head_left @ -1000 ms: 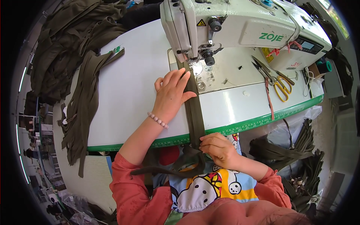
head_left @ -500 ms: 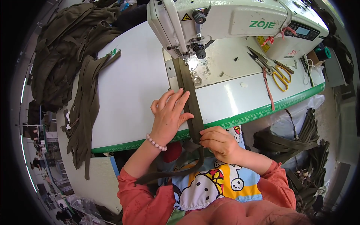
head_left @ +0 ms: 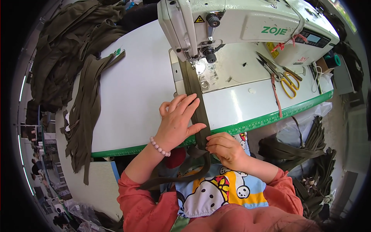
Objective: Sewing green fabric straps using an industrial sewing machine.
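Observation:
A long olive-green fabric strip runs from under the presser foot of a white sewing machine down over the table's front edge into my lap. My left hand lies flat on the white table, fingers spread, pressing against the strip's left side. At the green-edged table front, my right hand pinches the strip between fingers and thumb. A bead bracelet circles my left wrist.
A pile of olive strips hangs over the table's left side, with more dark fabric heaped behind. Yellow-handled scissors and a thin red cord lie to the right. More strips droop from a bin at lower right.
My view has shifted so the machine sits higher and closer. My left hand slid back from near the needle toward the table's front edge; my right hand still holds the strip.

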